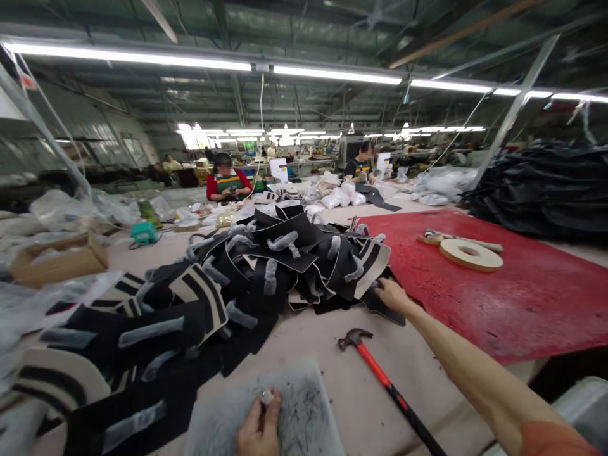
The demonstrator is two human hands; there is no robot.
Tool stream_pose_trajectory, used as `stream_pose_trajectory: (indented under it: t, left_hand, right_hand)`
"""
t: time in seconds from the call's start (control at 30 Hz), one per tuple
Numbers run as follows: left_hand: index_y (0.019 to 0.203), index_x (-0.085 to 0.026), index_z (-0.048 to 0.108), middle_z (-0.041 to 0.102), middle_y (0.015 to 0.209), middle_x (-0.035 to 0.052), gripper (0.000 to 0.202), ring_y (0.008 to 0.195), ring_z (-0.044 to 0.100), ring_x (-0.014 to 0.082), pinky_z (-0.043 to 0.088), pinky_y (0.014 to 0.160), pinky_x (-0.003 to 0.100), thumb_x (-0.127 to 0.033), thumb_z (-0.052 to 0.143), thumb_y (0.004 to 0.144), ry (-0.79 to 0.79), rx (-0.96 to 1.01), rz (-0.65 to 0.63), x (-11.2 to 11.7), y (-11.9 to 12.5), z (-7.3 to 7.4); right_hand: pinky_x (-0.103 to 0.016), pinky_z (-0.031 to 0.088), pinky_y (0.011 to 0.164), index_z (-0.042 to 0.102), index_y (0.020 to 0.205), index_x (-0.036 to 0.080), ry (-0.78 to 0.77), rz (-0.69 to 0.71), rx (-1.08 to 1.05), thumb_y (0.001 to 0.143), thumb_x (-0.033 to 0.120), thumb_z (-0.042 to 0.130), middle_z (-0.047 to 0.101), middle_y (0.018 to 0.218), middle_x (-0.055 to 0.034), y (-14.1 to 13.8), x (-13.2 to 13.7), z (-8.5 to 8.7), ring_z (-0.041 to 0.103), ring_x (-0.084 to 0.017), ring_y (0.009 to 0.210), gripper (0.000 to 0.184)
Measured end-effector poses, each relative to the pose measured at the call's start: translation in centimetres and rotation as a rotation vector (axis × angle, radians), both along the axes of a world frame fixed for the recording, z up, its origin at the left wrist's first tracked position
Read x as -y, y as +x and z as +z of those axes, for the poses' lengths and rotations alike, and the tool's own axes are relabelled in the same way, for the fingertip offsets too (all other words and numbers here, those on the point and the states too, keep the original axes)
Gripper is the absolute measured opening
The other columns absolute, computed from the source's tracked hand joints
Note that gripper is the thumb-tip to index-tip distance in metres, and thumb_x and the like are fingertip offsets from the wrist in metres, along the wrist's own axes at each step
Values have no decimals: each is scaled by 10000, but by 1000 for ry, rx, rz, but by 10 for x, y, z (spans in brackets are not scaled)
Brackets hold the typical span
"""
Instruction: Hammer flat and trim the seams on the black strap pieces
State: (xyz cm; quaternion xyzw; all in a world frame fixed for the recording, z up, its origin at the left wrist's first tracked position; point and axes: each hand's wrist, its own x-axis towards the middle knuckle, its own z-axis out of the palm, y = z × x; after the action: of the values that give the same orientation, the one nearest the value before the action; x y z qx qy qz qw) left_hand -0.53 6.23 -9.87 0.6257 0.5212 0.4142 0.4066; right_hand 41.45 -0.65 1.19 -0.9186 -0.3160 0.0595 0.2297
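Note:
My left hand [260, 425] is closed in a pinch over a grey, scuffed board [304, 405]. Between its thumb and finger is a small shiny whitish piece [266, 396], too small to name. My right hand [393, 295] reaches to the right edge of a heap of black panels [285, 247]. Its fingers close on a black panel [384, 308] there, the fingertips partly hidden. Many panels carry plastic-wrapped strips, and some have cream-and-black striped ends [373, 267]. On the table between my hands lies a claw hammer [380, 373] with a red and black handle.
A red sheet [475, 304] covers the table's right side, with a roll of tape [470, 253] on it. Dark material [546, 187] is stacked behind. On the left are a cardboard box [59, 259] and a teal device [144, 233]. Two people [228, 180] sit across the table.

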Motion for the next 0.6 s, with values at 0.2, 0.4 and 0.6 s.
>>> stream_pose_trajectory:
  t: [0.2,0.4,0.6]
  left_hand:
    - [944,-167,750,775,914,87,418,869,728,268,582,749,307,-544,635,805,24,15,-97,2,-3,8]
    - [970,-155,733,770,920,85,387,883,720,246,570,780,303,-500,639,821,-19,68,-108,6,-2,9]
    - [1004,-152,724,771,944,95,404,911,721,261,562,848,351,-496,652,805,-60,95,-115,7,-3,9]
  right_hand:
    - [-438,435,919,652,1089,108,-119,47,54,917,391,488,672,1094,-207,-16,20,19,615,-327,1081,370]
    - [-309,491,811,663,1133,165,26,154,-19,858,431,475,725,986,-105,-105,77,22,676,-244,911,426]
    - [-307,539,626,572,1266,134,376,217,-219,911,462,429,732,862,-85,-248,94,-23,667,-204,642,505]
